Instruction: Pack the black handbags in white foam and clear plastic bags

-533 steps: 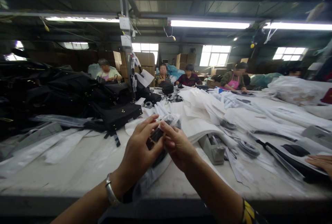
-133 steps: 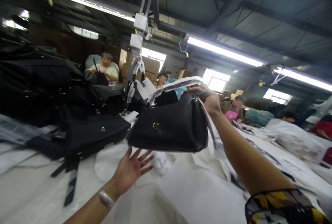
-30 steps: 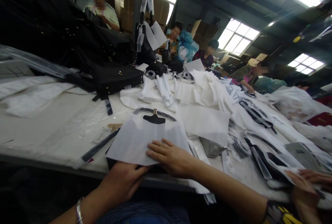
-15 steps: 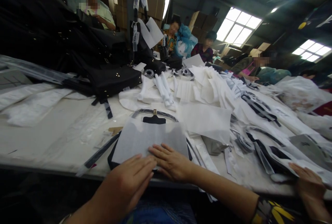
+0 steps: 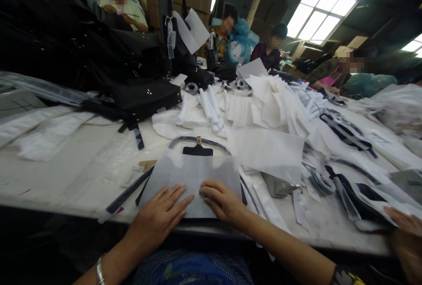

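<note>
On tabletop [image 5: 70, 179] near edge, black bag [image 5: 198, 151] lies under pale sheet [image 5: 196, 170], insides hidden; left hand [image 5: 160, 214] flat on sheet, grip loose, fingers straight; right hand [image 5: 226, 201] bent on sheet, cannot tell if its grip pinches; big clear bag [image 5: 400, 111] far right, stuff inside blurry; pile of black bags [image 5: 145, 98] at left; white sheet [image 5: 268, 148] past right hand covers top of grey block [image 5: 278, 187]

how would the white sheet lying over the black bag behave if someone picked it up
The white sheet is probably light, as it looks thin where it lies flat on the black bag. It would likely bend rather than stay stiff, judging by the similar sheets curling behind it.
</note>
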Demonstrator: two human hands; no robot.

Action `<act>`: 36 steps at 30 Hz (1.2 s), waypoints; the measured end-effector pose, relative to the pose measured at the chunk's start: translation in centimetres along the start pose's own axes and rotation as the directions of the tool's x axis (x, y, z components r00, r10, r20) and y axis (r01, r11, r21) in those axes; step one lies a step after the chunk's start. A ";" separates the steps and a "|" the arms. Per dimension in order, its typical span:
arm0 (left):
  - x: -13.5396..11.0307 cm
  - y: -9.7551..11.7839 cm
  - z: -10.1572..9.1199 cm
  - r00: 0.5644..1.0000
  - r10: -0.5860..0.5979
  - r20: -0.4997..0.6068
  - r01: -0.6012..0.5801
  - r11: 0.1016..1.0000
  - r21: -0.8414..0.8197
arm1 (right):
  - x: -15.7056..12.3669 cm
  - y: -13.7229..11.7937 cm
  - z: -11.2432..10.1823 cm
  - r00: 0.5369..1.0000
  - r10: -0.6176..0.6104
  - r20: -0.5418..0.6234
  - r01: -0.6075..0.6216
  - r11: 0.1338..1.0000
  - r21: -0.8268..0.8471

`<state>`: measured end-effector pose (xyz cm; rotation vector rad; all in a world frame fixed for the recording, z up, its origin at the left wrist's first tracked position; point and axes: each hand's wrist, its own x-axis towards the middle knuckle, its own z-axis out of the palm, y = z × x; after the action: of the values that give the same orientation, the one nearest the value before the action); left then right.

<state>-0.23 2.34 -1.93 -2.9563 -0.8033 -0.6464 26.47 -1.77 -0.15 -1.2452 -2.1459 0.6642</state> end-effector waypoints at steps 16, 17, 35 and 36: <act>0.9 0.3 -0.8 0.992 0.065 0.105 -0.069 0.997 0.037 | -0.4 0.2 0.1 0.992 -0.035 0.124 0.051 0.991 -0.124; 1.2 0.4 -0.9 0.989 0.075 0.128 -0.081 0.996 0.044 | -0.3 0.0 0.0 0.988 -0.026 0.153 0.053 0.983 -0.176; -0.4 -1.3 0.8 0.988 0.156 0.022 -0.156 0.987 0.027 | 0.7 0.3 -1.6 0.949 0.078 0.304 0.042 0.928 -0.369; -0.8 -1.7 1.4 0.984 0.171 0.038 -0.172 0.985 0.028 | 0.5 0.6 -1.4 0.954 0.055 0.295 0.066 0.920 -0.385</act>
<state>-1.13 3.57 -3.71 -2.9723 -0.5458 -0.5672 27.56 -0.83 0.55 -1.4123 -2.6320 0.4542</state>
